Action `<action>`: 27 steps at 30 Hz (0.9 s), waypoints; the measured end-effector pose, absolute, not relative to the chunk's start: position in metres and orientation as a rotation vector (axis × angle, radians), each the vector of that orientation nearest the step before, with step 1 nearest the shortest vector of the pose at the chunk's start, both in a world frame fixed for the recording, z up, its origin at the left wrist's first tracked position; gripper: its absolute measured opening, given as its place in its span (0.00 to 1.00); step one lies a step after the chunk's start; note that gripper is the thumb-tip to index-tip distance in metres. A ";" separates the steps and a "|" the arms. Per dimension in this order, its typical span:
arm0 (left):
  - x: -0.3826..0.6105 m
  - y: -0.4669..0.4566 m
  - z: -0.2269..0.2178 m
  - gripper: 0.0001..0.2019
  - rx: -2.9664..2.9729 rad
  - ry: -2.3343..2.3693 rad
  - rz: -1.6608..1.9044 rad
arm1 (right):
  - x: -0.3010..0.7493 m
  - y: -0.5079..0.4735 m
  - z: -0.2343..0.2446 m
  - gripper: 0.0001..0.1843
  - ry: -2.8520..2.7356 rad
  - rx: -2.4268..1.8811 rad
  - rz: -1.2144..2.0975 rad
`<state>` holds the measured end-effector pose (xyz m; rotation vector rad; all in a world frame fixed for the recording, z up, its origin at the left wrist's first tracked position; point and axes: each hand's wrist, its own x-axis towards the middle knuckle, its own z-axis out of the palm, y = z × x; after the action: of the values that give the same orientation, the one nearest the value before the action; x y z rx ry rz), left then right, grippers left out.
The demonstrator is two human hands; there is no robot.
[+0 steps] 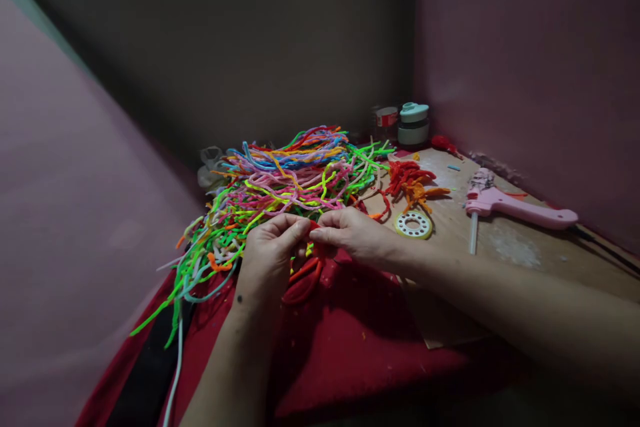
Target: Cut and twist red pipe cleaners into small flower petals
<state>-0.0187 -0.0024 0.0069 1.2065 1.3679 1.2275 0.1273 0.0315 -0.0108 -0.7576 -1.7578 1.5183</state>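
My left hand (pixel 273 250) and my right hand (pixel 345 233) meet over the front of the pile, fingers pinched together. Between their fingertips is a small red pipe cleaner piece (pixel 314 225), mostly covered by the thumbs and fingers. Just behind the hands spreads a big heap of pipe cleaners (pixel 295 180) in pink, green, yellow, blue, orange and white. Below my fingers, orange-red loops (pixel 304 280) rest on the red cloth; I cannot tell what they belong to.
A pink glue gun (pixel 520 205) with a clear stick lies on the brown board (pixel 515 260) at right. Red pieces (pixel 407 177), orange pieces (pixel 423 195) and a white tape spool (pixel 413 225) are nearer. Jars (pixel 413 125) stand behind. Red cloth (pixel 360 340) covers the front.
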 end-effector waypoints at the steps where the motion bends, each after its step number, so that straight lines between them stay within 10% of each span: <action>1: -0.019 -0.003 0.007 0.11 1.221 1.370 1.224 | 0.127 0.031 -0.011 0.12 -1.716 -0.724 1.600; 27: -0.029 -0.005 0.009 0.05 2.438 1.528 0.967 | 0.128 0.033 -0.016 0.10 -1.807 -0.773 1.638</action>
<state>-0.0292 -0.0053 0.0094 2.4380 1.5279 0.9670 0.1277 0.0334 -0.0165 -0.7729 -1.8067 1.6375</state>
